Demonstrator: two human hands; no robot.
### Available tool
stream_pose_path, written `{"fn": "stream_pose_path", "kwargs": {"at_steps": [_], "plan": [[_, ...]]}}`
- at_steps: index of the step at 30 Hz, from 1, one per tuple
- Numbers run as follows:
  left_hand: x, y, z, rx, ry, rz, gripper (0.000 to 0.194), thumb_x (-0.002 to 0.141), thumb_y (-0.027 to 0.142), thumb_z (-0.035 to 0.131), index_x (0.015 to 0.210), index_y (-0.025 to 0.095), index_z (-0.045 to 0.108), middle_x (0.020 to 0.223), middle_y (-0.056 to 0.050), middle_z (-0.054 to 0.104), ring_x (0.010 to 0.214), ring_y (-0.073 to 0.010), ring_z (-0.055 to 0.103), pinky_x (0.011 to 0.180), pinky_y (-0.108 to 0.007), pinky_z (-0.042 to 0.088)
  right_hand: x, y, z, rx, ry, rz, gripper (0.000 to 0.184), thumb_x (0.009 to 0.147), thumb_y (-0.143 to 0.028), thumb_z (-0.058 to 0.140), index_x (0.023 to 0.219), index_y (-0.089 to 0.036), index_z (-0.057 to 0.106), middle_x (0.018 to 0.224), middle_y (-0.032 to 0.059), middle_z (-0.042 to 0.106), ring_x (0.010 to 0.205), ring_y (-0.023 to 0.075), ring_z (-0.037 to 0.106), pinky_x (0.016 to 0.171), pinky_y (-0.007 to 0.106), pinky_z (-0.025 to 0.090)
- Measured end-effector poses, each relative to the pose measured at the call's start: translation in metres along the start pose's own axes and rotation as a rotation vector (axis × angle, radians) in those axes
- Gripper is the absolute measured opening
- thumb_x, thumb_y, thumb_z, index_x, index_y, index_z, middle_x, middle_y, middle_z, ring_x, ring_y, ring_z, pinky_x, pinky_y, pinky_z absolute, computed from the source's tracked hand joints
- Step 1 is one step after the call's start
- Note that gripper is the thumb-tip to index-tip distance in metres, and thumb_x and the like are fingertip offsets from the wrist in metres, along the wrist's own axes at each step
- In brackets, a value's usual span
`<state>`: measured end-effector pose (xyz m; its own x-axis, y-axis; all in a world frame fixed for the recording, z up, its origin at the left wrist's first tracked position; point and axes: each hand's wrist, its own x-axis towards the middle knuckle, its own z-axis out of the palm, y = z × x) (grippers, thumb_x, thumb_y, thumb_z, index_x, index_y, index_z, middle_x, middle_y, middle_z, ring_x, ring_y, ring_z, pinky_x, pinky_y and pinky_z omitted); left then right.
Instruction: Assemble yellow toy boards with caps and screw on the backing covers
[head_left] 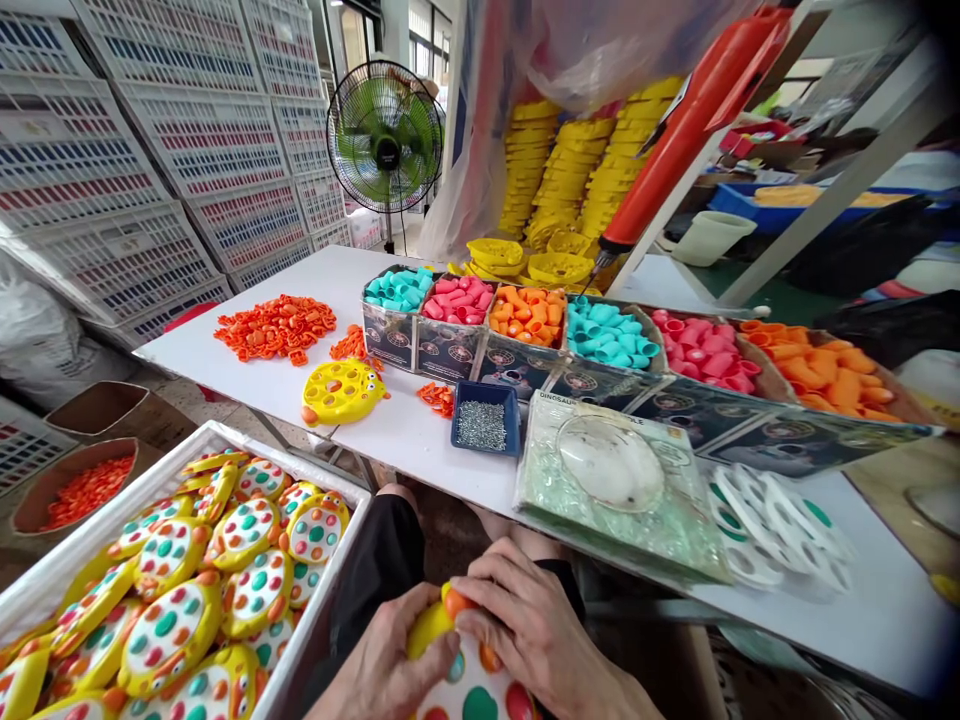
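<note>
Low in front of me, between my lap and the table edge, is a yellow plastic toy (472, 685) with a white face covered in coloured round knobs. My left hand (394, 650) grips its left rim, thumb over the white face. From the other side my right hand (525, 625) is closed over the toy's top, fingers against an orange end piece (456, 600). The toy's lower part runs out of view. On the table lies a yellow toy shell (343, 390) with open holes, beside a small blue tray (510, 420) of metal screws.
A white crate (360, 510) of similar toys stands at my left. Sectioned boxes (450, 352) of coloured caps line the table behind a packaged board (615, 530) and white perforated plates (772, 530). A red electric screwdriver (690, 130) hangs above. Orange parts (277, 328) are heaped farther left.
</note>
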<state>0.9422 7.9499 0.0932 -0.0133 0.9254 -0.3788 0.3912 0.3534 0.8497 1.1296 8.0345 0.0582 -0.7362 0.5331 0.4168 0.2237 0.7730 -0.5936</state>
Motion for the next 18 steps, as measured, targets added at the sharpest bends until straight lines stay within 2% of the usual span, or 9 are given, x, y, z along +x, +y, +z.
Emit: {"fn": "stream_pose_path", "kwargs": {"at_steps": [3,6,9,14,16,18], "plan": [[-0.002,-0.002,0.0,0.029,-0.044,0.023,0.025,0.092,0.042,0.063,0.091,0.018,0.068,0.088,0.0,0.069,0.081,-0.019,0.064,0.074,-0.033,0.053,0.0,0.002,0.0,0.104,0.015,0.038,0.013,0.098,-0.027,0.06,0.108,-0.022,0.066,0.093,0.0049,0.069,0.087,0.0198,0.059,0.074,0.032,0.054],[-0.002,-0.004,0.0,0.048,-0.06,0.031,0.029,0.095,0.045,0.06,0.095,0.017,0.067,0.092,-0.002,0.069,0.081,-0.0187,0.065,0.075,-0.035,0.054,-0.002,0.004,-0.001,0.122,0.005,0.001,0.013,0.1,-0.025,0.057,0.11,-0.021,0.065,0.093,0.005,0.069,0.086,0.0197,0.059,0.076,0.033,0.053],[-0.001,-0.006,0.001,0.064,-0.058,0.033,0.03,0.095,0.045,0.057,0.094,0.017,0.069,0.091,-0.002,0.07,0.082,-0.0198,0.065,0.075,-0.034,0.053,-0.004,0.005,-0.001,0.107,-0.016,-0.05,0.015,0.1,-0.025,0.056,0.113,-0.02,0.063,0.094,0.0049,0.07,0.085,0.0198,0.058,0.075,0.034,0.052],[0.001,-0.014,0.004,0.093,-0.057,0.047,0.032,0.091,0.048,0.053,0.094,0.021,0.071,0.087,-0.001,0.072,0.082,-0.0217,0.062,0.069,-0.026,0.05,-0.006,0.005,-0.001,0.023,0.006,-0.05,0.017,0.101,-0.024,0.054,0.113,-0.019,0.064,0.093,0.006,0.069,0.085,0.0199,0.057,0.073,0.034,0.052],[-0.001,-0.018,0.004,0.11,-0.056,0.065,0.033,0.092,0.05,0.052,0.095,0.023,0.071,0.091,-0.002,0.072,0.083,-0.0211,0.061,0.072,-0.025,0.051,-0.007,0.004,-0.001,0.018,0.025,-0.046,0.017,0.1,-0.025,0.056,0.112,-0.017,0.066,0.091,0.0063,0.068,0.085,0.0196,0.057,0.073,0.033,0.052],[-0.005,-0.024,0.003,0.13,-0.054,0.093,0.034,0.09,0.053,0.054,0.099,0.024,0.071,0.102,-0.004,0.073,0.092,-0.0233,0.062,0.084,-0.028,0.052,-0.008,0.004,0.0,0.041,0.037,-0.028,0.018,0.099,-0.027,0.059,0.111,-0.017,0.068,0.09,0.0066,0.067,0.085,0.0195,0.057,0.072,0.032,0.052]]}}
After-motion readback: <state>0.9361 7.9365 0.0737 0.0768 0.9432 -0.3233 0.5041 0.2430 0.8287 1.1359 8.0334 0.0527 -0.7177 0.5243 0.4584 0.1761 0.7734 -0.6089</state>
